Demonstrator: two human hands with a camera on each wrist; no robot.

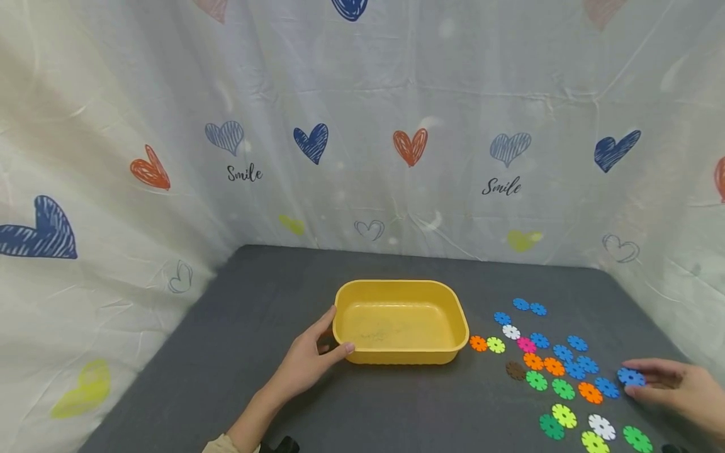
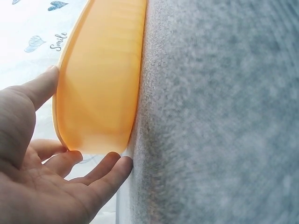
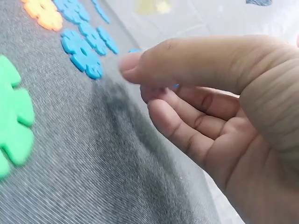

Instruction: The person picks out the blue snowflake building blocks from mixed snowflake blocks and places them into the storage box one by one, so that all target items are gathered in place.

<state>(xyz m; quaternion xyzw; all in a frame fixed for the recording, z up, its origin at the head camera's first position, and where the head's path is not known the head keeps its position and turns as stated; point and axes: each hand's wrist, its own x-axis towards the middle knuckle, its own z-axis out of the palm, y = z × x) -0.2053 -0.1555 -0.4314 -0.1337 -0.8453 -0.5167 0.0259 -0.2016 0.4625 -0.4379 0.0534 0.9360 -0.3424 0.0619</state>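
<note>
A yellow plastic basin stands on the dark grey table. My left hand holds its near left corner, with the thumb on the front side and fingers against the left end. In the left wrist view, the thumb touches the basin at its rim while fingertips meet its end wall. Off to the right, my right hand pinches a blue notched disc between thumb and fingers. From the right wrist, the hand hides nearly all of that disc behind the thumb.
Several flat notched discs lie spread right of the basin: blue discs, orange discs, green discs, white discs, a pink disc and a brown disc. A heart-printed curtain surrounds the table's back and sides.
</note>
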